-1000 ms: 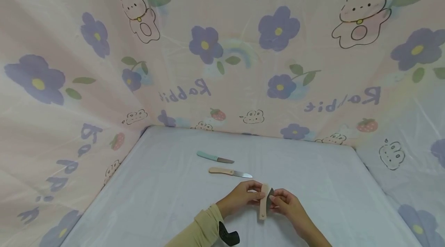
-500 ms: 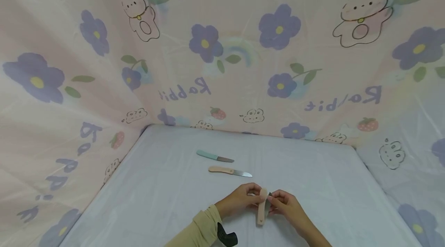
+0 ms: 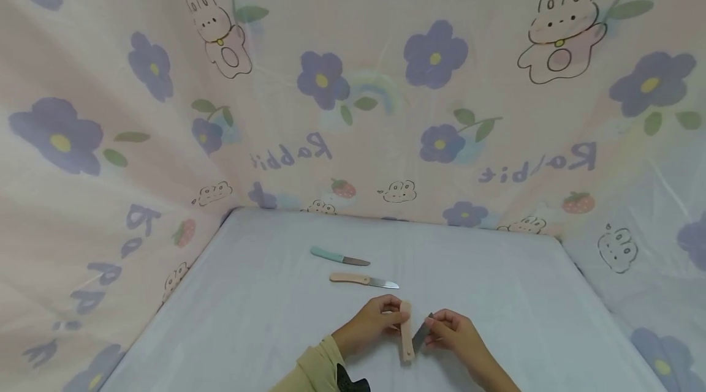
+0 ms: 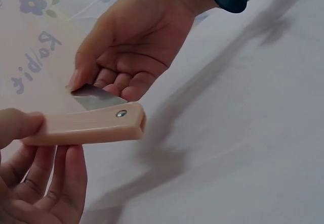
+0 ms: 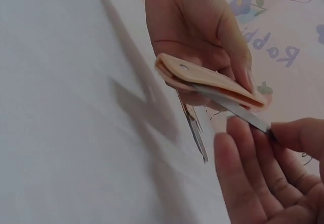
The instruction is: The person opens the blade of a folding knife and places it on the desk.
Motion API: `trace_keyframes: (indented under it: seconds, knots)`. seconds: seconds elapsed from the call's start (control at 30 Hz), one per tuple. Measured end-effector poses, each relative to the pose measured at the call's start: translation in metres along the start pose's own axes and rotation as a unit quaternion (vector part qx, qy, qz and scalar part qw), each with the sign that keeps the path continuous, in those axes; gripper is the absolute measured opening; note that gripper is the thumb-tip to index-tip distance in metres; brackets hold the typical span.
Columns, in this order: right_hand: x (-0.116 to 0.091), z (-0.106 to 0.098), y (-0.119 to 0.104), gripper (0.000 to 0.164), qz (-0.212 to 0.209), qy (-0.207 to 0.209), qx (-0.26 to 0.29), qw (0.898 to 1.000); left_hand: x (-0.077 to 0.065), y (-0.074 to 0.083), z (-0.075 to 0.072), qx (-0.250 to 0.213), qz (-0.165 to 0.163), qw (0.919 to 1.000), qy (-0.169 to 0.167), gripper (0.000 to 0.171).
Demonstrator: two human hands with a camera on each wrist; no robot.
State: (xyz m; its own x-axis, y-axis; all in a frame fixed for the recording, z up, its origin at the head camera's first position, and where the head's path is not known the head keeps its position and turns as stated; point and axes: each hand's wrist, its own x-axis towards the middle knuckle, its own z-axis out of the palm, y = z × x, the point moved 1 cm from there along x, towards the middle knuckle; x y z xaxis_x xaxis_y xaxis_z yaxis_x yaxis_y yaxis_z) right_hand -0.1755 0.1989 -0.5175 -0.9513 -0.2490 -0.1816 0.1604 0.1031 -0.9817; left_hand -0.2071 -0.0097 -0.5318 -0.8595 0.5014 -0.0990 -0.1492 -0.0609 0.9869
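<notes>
A folding knife with a peach handle [image 4: 91,125] is held between both hands above the white surface. My left hand [image 3: 372,326] grips the handle near its end, thumb on one side and fingers on the other. My right hand [image 3: 455,332] pinches the tip of the grey blade [image 3: 421,334] between thumb and fingers. The blade is part-way out of the handle's slot, at an acute angle to it, as the right wrist view shows. A round metal pivot [image 4: 121,114] sits at the handle's other end.
Two unfolded knives lie on the white-covered table [image 3: 265,331] beyond the hands: one with a mint handle [image 3: 326,253], one with a peach handle [image 3: 349,278]. Both blades point right. A curtain [image 3: 375,110] printed with flowers and rabbits stands behind and at both sides.
The blade has swung farther out of the handle as my right hand drew its tip away. My left hand has shifted slightly left with the handle. The two knives on the table stay put.
</notes>
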Motion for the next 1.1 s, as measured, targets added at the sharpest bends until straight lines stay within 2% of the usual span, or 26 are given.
trace_keyframes:
  seconds: [0.1,0.3,0.47,0.73,0.93,1.1]
  knots:
    - [-0.001,-0.002,-0.001,0.031,0.007,0.018,0.018,1.000,-0.002,0.002,-0.006,-0.018,0.009,0.9994,0.029,0.026]
    - [-0.005,-0.006,-0.002,0.031,0.019,0.028,0.065,0.997,-0.006,0.004,-0.013,-0.094,0.003,0.9926,0.076,0.028]
    - [-0.006,-0.006,-0.004,0.027,0.021,0.061,0.122,0.991,-0.007,0.007,-0.017,-0.171,0.017,0.9801,0.099,0.024]
    - [0.000,0.001,-0.009,0.018,0.005,0.138,0.221,0.966,-0.008,0.009,-0.019,-0.251,0.040,0.9581,0.132,0.025]
    - [0.000,0.006,-0.010,0.012,-0.014,0.148,0.238,0.960,-0.008,0.009,-0.018,-0.277,0.039,0.9475,0.155,0.024]
    - [0.001,0.009,-0.009,0.015,-0.021,0.149,0.260,0.954,-0.009,0.011,-0.015,-0.304,0.040,0.9352,0.178,0.021]
